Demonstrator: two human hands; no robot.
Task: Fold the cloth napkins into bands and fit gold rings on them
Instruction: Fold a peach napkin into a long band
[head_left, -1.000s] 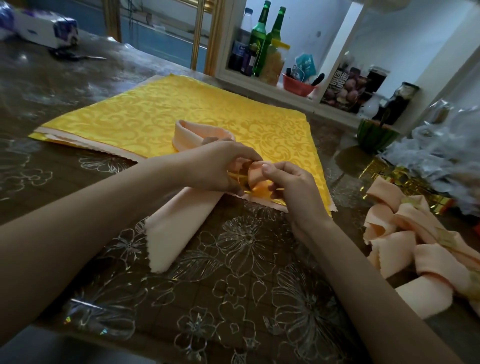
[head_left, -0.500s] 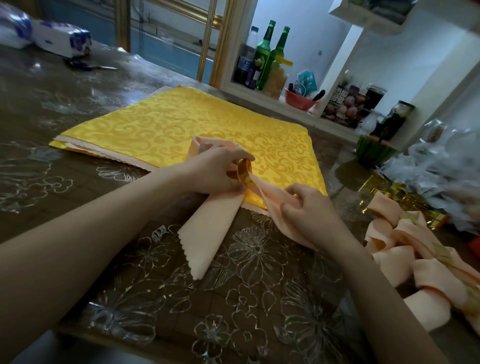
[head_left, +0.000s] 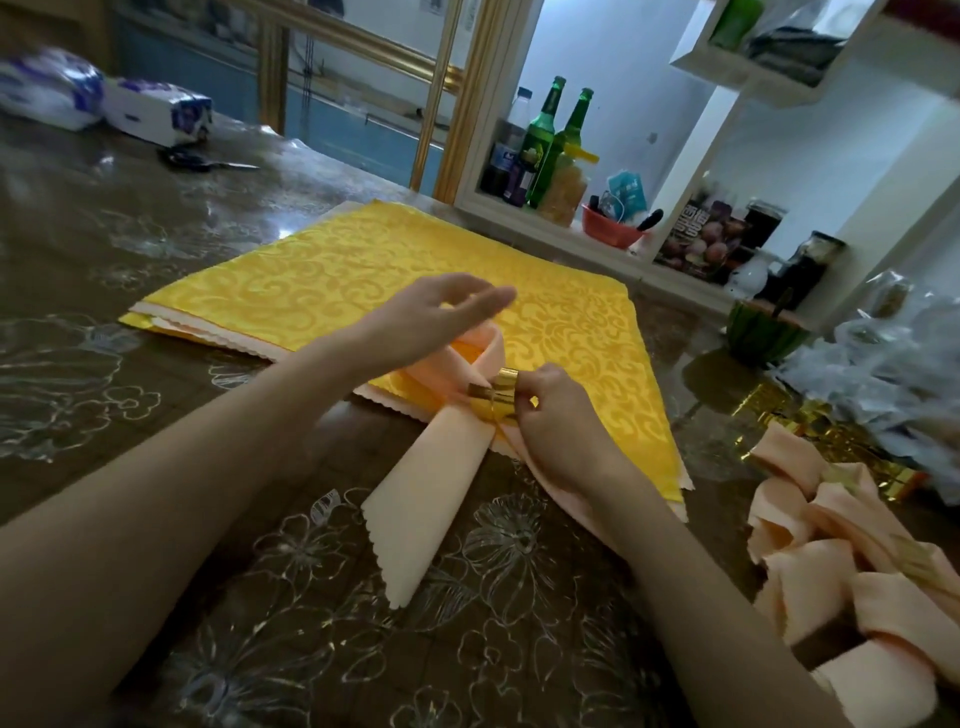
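A peach napkin (head_left: 431, 499), folded into a band and looped, lies at the near edge of a stack of yellow patterned cloths (head_left: 395, 291). A gold ring (head_left: 493, 399) sits around the band where its two tails cross. My right hand (head_left: 556, 421) pinches that ring from the right. My left hand (head_left: 431, 317) hovers just above the napkin's loop with fingers relaxed, holding nothing. One tail points toward me on the table; the other runs under my right wrist.
Several finished peach napkins with rings (head_left: 852, 561) are piled at the right. Gold foil and clear wrapping (head_left: 883, 384) lie behind them. A green bowl (head_left: 763, 332), a shelf with bottles (head_left: 550, 145), scissors (head_left: 208, 162) and tissue packs (head_left: 150, 111) are further back.
The ring now sits at the crossing of the band, held by my right hand. My left hand has let go of the napkin and lifted above the loop.
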